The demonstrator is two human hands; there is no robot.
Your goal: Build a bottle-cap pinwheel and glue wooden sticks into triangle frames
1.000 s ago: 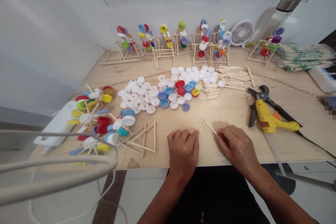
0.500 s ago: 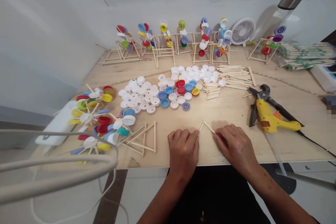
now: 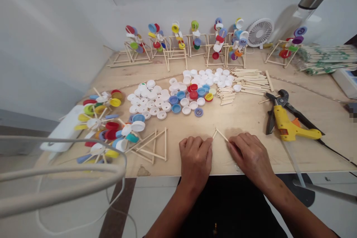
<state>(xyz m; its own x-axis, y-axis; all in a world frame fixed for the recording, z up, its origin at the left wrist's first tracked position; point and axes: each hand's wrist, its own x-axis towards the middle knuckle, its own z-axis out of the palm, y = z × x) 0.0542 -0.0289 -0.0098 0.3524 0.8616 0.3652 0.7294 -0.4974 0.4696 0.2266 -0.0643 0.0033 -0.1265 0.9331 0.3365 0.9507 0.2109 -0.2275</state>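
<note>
Near the table's front edge, my left hand (image 3: 196, 158) is closed on a thin wooden stick (image 3: 214, 134). My right hand (image 3: 250, 155) pinches a second wooden stick (image 3: 222, 134). The two sticks meet at their far tips in an upside-down V; their lower ends are hidden by my fingers. Left of my hands lies a frame of joined sticks (image 3: 166, 145). Beyond my hands are white bottle caps (image 3: 154, 111), blue caps (image 3: 176, 108) and a bundle of short sticks (image 3: 226, 96).
A yellow glue gun (image 3: 290, 128) rests on the right beside black pliers (image 3: 283, 98). Capped wheels (image 3: 95, 122) cluster at the left. Stick stands with cap wheels (image 3: 217, 46) line the wall, near a small white fan (image 3: 260, 32). A pale cable (image 3: 117, 171) loops across the lower left.
Both hands keep their hold on the sticks, whose tips still meet. The whole view has shifted very slightly.
</note>
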